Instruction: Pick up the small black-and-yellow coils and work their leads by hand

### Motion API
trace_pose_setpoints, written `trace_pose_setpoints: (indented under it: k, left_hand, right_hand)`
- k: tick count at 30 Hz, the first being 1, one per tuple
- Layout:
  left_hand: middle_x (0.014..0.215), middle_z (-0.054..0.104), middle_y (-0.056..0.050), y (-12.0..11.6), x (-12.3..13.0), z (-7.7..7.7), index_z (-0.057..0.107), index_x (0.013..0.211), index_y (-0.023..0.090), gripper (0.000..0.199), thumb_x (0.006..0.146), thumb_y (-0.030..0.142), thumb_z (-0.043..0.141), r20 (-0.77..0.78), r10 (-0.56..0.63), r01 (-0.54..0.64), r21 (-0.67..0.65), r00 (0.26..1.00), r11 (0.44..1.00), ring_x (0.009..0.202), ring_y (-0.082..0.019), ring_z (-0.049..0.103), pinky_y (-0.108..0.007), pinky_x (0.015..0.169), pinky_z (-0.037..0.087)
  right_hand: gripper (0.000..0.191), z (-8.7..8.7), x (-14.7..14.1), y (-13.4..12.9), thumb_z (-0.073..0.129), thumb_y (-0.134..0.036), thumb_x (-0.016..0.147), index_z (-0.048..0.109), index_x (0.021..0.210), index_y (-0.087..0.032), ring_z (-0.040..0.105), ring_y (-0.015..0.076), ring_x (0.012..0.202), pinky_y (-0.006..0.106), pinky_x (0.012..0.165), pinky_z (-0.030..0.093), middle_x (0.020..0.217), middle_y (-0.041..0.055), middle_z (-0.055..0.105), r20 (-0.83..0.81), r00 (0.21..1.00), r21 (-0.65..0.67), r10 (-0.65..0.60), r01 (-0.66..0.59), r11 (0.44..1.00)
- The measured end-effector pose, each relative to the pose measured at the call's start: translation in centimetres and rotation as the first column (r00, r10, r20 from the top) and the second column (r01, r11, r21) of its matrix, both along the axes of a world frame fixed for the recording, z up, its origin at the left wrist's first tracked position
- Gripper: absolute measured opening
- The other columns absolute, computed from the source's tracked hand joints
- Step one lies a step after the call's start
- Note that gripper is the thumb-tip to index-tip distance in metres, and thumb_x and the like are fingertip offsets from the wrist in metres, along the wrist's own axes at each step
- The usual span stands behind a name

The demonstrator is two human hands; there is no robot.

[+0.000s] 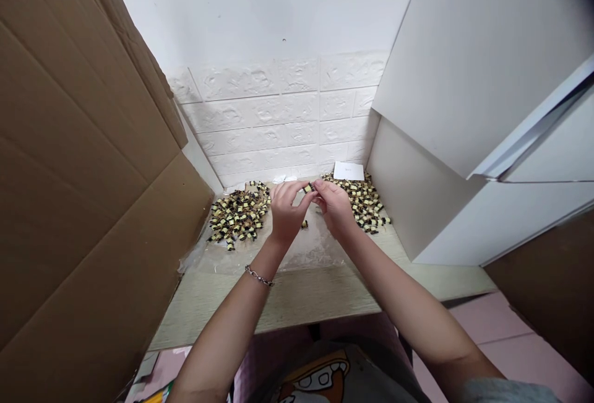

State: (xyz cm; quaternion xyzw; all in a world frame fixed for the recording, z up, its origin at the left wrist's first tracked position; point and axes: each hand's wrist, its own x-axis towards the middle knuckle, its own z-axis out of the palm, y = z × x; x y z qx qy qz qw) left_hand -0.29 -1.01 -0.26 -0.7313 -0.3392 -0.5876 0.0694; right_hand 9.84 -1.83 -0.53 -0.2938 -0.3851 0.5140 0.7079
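Observation:
Over the middle of the table, my left hand (288, 208) pinches a small yellow-and-black component (308, 188) that looks like a wire-wound coil or transformer. My right hand (335, 205) is closed at the same component, thumb and fingertips at its right end. Fine detail at the fingertips is too small to make out. Below the hands, another such component (304, 225) lies on a clear plastic sheet (306, 253). To the left spreads a pile of the same components (239, 214); a second pile (369, 205) lies to the right, partly behind my right hand.
A white paper slip (349, 171) rests at the back of the right pile. Tall cardboard (93, 161) walls off the left side, and white boxes or panels (431, 205) stand on the right. A white brick-patterned wall (278, 112) closes the back of the pale wooden table (320, 294).

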Motion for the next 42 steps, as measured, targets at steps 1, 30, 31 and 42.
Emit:
trace_pose_setpoints:
  k: [1, 30, 31, 42]
  left_hand:
    - [0.078, 0.063, -0.003, 0.0, 0.0, 0.0, 0.059, 0.082, 0.018, 0.015, 0.072, 0.029, 0.057, -0.003, 0.003, -0.003, 0.001, 1.000, 1.000, 0.079, -0.014, 0.056, -0.030, 0.076, 0.040]
    - [0.080, 0.064, -0.001, 0.8, -1.0, -0.3, 0.058, 0.083, 0.021, 0.016, 0.073, 0.033, 0.056, -0.171, 0.143, -0.124, 0.121, 0.975, 0.985, 0.079, -0.014, 0.055, -0.031, 0.081, 0.029]
    - [0.080, 0.064, -0.001, 0.8, -1.0, -0.3, 0.058, 0.083, 0.021, 0.016, 0.073, 0.034, 0.055, -0.174, 0.145, -0.126, 0.119, 0.974, 0.985, 0.079, -0.014, 0.055, -0.031, 0.081, 0.029]
    - [0.082, 0.064, 0.000, 1.0, -1.1, -0.3, 0.057, 0.084, 0.022, 0.015, 0.074, 0.032, 0.055, -0.188, 0.155, -0.136, 0.110, 0.970, 0.985, 0.080, -0.013, 0.055, -0.032, 0.083, 0.027]
  right_hand:
    - [0.021, 0.0, 0.0, 0.0, 0.063, -0.038, 0.062, 0.060, 0.063, -0.017, 0.046, 0.0064, 0.055, 0.021, 0.058, 0.039, 0.059, -0.0024, 0.054, 0.011, 1.000, 0.002, 0.001, -0.001, 1.000]
    - [0.016, 1.0, 2.8, -0.2, 0.054, -0.031, 0.074, 0.061, 0.066, -0.019, 0.051, 0.0134, 0.071, 0.028, 0.068, 0.040, 0.069, 0.0010, 0.055, 0.593, 0.435, 0.594, -0.678, 0.332, 0.733]
    - [0.016, 1.1, 2.9, -0.2, 0.054, -0.031, 0.074, 0.061, 0.066, -0.019, 0.051, 0.0135, 0.071, 0.028, 0.068, 0.040, 0.069, 0.0012, 0.056, 0.600, 0.405, 0.610, -0.690, 0.326, 0.722]
    - [0.013, 1.2, 3.4, 0.2, 0.055, -0.029, 0.073, 0.061, 0.066, -0.019, 0.053, 0.0123, 0.073, 0.027, 0.071, 0.043, 0.074, 0.0014, 0.056, 0.614, 0.530, 0.558, -0.584, 0.232, 0.797]
